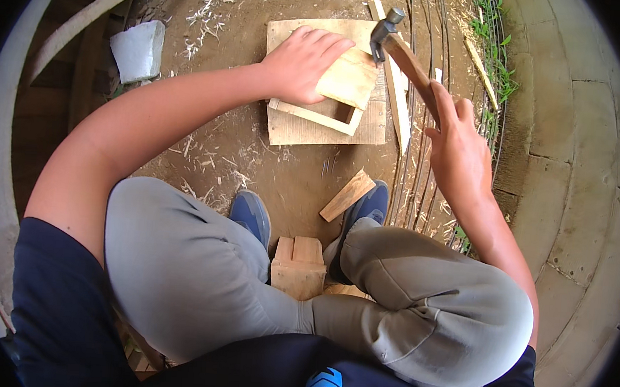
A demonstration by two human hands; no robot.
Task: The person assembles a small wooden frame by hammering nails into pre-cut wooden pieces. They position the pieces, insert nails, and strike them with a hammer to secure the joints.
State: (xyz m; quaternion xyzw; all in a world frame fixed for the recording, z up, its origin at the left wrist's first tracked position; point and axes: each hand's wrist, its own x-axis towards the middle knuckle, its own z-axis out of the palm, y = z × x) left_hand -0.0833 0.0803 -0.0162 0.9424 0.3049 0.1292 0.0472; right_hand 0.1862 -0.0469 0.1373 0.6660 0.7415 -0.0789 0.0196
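Observation:
A small wooden box (362, 116) with a board (354, 81) across part of its top lies on a flat wooden plank base (307, 132). My left hand (306, 62) is closed over the box's left end, fingers across the board's far side and thumb toward me. The near right part of the box is uncovered and shows a dark hollow. In my right hand (461, 143) is a claw hammer (416, 70), gripped by its wooden handle. The hammer's metal head is raised by the board's far right corner, claw pointing down.
Several thin nails (328, 167) lie on the dirt near a loose wood piece (348, 195) by my right shoe. Between my feet stands a small wooden block piece (298, 268). Wood strips (399, 106), dark cables (413, 179), a white stone block (137, 50) and shavings lie around.

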